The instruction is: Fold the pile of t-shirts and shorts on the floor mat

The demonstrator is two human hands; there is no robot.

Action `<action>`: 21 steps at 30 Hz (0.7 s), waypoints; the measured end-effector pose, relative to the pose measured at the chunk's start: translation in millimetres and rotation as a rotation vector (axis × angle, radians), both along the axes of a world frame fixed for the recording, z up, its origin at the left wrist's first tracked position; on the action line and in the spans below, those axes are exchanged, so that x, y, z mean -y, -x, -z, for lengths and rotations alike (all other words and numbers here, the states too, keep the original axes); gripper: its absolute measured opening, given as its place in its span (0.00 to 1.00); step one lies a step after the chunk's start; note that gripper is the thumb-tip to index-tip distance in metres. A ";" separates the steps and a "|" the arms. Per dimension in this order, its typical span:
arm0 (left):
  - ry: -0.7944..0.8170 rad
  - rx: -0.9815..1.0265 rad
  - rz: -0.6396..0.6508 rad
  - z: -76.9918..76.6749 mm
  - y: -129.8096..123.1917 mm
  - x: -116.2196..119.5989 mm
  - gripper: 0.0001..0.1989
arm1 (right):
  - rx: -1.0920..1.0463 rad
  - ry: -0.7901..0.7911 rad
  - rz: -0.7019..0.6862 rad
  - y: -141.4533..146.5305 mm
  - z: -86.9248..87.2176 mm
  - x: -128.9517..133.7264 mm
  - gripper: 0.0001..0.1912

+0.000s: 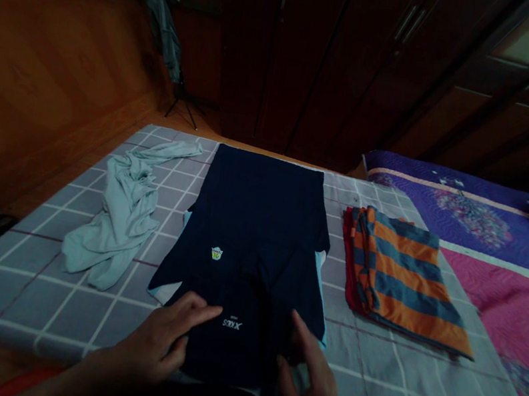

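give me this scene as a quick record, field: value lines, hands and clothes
surface: grey checked sheet
left hand: fingers on the near edge of the navy shirt
right hand: fingers on the same edge, apart from the left
navy shirt: spread flat, small badge, white lettering near the hands
left of shirt: crumpled pale green garment
right of shirt: folded orange and blue striped garment

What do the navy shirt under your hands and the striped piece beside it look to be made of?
Navy shirt: seemingly smooth, matte synthetic jersey; it lies flat, with a printed logo. Striped piece: probably knit cotton, matte, folded thick with soft edges. Dim light leaves both uncertain.
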State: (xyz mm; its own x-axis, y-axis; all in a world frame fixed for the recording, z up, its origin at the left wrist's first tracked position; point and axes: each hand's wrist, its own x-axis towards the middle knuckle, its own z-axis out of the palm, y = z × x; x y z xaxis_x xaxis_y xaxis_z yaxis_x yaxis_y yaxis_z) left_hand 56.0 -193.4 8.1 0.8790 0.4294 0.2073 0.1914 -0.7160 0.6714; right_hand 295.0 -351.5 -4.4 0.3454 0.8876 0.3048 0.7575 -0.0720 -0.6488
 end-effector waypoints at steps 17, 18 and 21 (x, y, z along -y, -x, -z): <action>0.267 -0.282 -0.320 0.7 -2.1 -7.7 0.24 | -0.273 0.345 -0.006 -5.1 -8.6 -4.7 0.26; 0.331 -0.295 -0.342 -0.5 -1.7 -9.8 0.21 | -0.320 0.384 -0.002 -5.9 -7.6 -4.1 0.25; 0.619 -0.246 -0.378 -4.2 -2.1 -13.1 0.17 | -0.546 0.386 0.077 -5.7 -2.9 -2.9 0.25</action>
State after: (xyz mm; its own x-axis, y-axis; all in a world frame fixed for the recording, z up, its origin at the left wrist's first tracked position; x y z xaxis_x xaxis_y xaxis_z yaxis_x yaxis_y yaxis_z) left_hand 58.1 -180.3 12.3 0.6389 0.6841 -0.3519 0.5446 -0.0792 0.8349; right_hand 300.7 -348.5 -1.6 0.4262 0.8646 -0.2660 0.3117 -0.4165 -0.8540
